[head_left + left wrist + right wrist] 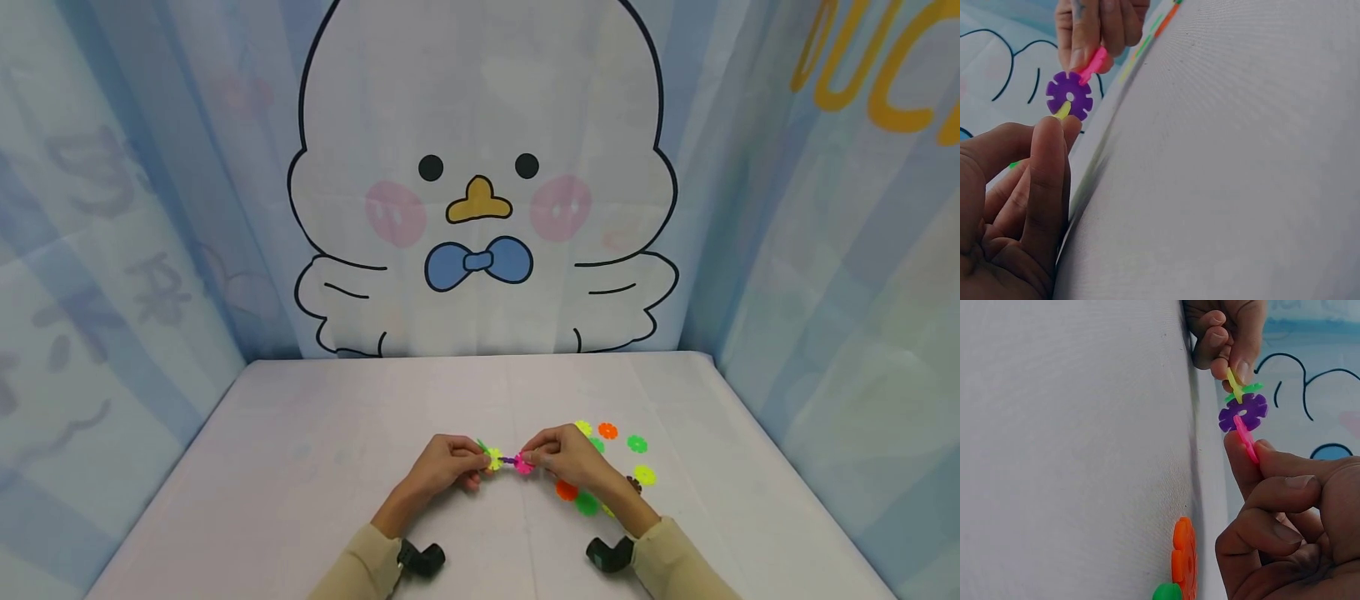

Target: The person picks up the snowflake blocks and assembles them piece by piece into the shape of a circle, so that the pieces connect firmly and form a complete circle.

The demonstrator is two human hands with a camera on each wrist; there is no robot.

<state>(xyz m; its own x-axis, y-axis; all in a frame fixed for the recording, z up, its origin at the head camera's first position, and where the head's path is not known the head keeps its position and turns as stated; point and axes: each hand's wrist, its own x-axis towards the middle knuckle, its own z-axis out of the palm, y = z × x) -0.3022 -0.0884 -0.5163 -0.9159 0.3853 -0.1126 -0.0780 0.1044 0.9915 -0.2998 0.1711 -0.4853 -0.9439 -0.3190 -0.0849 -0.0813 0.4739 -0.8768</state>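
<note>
Over the middle of the table, both hands hold a short chain of slotted, flower-shaped plastic discs. My left hand (450, 462) pinches the yellow disc (495, 459) between thumb and fingertips. A green disc (1254, 388) sticks out beside the yellow one. The purple disc (1057, 92) sits in the middle of the chain, with yellow on one side of it and pink on the other. From the right, my right hand (566, 454) pinches the pink disc (522, 463), whose edge meets the purple disc's rim. Fingertips cover parts of the yellow and pink discs.
Loose discs lie on the white table (315, 433) around and behind the right forearm, among them an orange disc (607, 431), a green disc (637, 443) and a yellow disc (645, 475). Another orange disc (567, 490) lies under that wrist. Printed curtains (480, 100) enclose the table.
</note>
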